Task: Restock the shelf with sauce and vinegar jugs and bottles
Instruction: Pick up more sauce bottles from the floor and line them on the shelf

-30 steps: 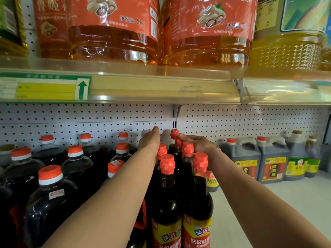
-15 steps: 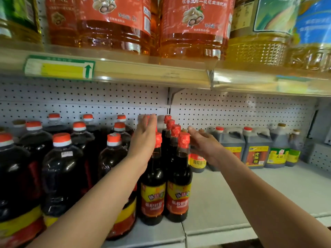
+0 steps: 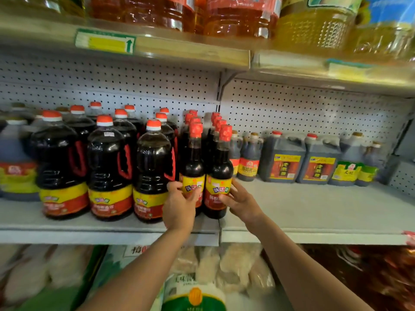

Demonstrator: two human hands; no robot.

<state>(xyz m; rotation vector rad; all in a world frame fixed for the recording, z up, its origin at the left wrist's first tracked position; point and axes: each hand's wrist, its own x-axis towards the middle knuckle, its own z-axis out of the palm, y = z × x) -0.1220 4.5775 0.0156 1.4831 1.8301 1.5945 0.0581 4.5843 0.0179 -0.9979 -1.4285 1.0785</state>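
Two rows of slim dark sauce bottles with red caps stand mid-shelf. My left hand [image 3: 179,206] grips the front bottle of the left row [image 3: 193,162] around its yellow and red label. My right hand [image 3: 239,199] holds the front bottle of the right row [image 3: 221,167] at its label, thumb on the right side and fingers on the front. Both bottles stand upright near the front edge of the grey shelf [image 3: 314,212]. To their left are large dark sauce jugs [image 3: 109,162] with red handles.
Square dark vinegar jugs [image 3: 283,161] and smaller bottles [image 3: 248,160] line the pegboard back on the right, with bare shelf in front of them. Oil jugs [image 3: 238,16] sit on the shelf above. Bagged goods [image 3: 226,270] lie on the level below.
Both hands came down from the red caps to the labels of the two front bottles. The view has pulled back and tilted down, showing the shelf edge and the level below.
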